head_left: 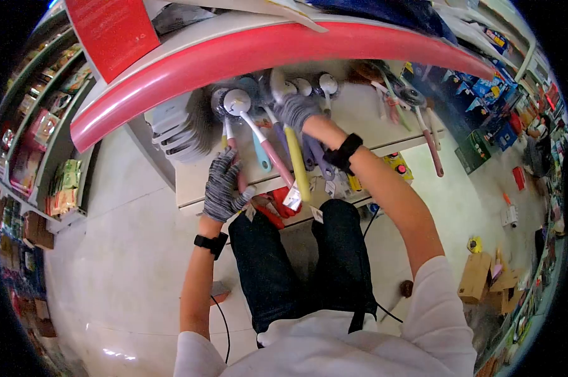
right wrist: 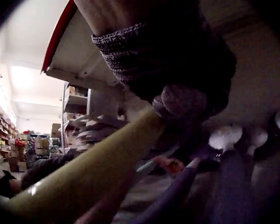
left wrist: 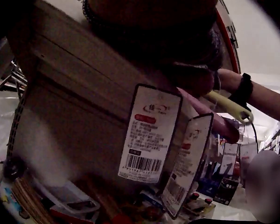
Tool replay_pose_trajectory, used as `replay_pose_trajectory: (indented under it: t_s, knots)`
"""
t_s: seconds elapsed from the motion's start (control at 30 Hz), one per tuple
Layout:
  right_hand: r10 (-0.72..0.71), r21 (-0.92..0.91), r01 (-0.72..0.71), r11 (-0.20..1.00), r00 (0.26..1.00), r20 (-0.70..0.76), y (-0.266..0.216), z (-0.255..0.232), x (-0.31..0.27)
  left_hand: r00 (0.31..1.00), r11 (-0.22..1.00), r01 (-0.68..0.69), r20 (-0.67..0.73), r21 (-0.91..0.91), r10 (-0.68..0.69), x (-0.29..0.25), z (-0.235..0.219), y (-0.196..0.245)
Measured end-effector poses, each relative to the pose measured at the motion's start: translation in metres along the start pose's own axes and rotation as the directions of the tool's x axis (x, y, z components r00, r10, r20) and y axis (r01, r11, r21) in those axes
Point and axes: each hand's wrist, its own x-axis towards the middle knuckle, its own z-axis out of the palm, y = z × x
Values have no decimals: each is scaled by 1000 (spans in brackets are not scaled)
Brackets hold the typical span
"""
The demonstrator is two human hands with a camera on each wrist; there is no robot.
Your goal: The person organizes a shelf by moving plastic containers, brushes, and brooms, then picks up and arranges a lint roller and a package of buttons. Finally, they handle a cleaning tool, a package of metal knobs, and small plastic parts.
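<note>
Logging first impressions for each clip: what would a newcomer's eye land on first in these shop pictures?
Probably the broad red shelf edge arching across the top of the head view. Just below it hang long-handled kitchen utensils; the right hand, in a grey knit glove, grips the yellow-handled one near its head. The gloved left hand holds a pink handle lower down, and white barcode tags fill the left wrist view.

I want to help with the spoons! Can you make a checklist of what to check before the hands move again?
1. Right hand grips the yellow-handled utensil near its top: ok.
2. Left hand holds the pink-handled utensil: ok.
3. Paper tag hangs free at the yellow handle's end: ok.
4. Neighbouring utensils, like the purple-handled one, are out of the way: not ok, they crowd close.
5. Utensil is unhooked from the shelf: cannot tell, the hand hides it.
</note>
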Motion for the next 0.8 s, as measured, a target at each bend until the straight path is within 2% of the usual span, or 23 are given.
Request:
replay_pose_trajectory:
  t_s: [0.07,0.1,0.17,0.2,0.27,0.3,0.4,0.43,0.53,0.57,0.63,0.7,0.77,0.8]
  knots:
    - [-189,-123,184,975,981,-31,21,-9,23,1000,1000,-9,-1,6,9,0,-1,1]
    - [-126,81,123,989,992,24,25,-8,28,1000,1000,-1,10,7,1,0,-3,2]
    - [-36,453,-43,890,986,165,29,-3,39,1000,1000,3,-20,16,-3,3,-5,4]
    - [-15,604,-140,785,969,245,31,2,45,999,1000,5,-38,21,-4,6,-6,6]
    - [-21,804,-337,490,917,398,37,10,59,1000,995,12,-23,99,-10,13,-10,19]
    - [-23,794,-317,519,923,383,37,16,61,1000,991,14,-11,137,-13,17,-12,27]
    - [17,650,-280,706,925,380,39,10,57,995,999,21,99,43,-26,33,-15,58]
    - [64,746,-394,537,901,430,39,11,55,990,995,-11,139,98,-3,36,-8,63]
    - [73,528,-309,791,905,420,34,5,58,970,990,6,239,143,-40,39,9,77]
    - [22,548,-254,797,919,394,32,-1,53,949,982,22,305,189,-80,44,6,86]
    - [-71,584,-153,797,937,342,31,-11,39,937,977,57,328,204,-123,43,16,90]
    - [-87,503,-47,863,967,239,37,-4,45,932,972,70,333,222,-144,43,23,91]
    - [-68,498,-90,863,954,291,44,-1,44,912,970,108,366,219,-184,47,26,94]
    - [-64,489,-69,870,966,250,47,-2,41,901,967,128,381,219,-205,48,26,95]
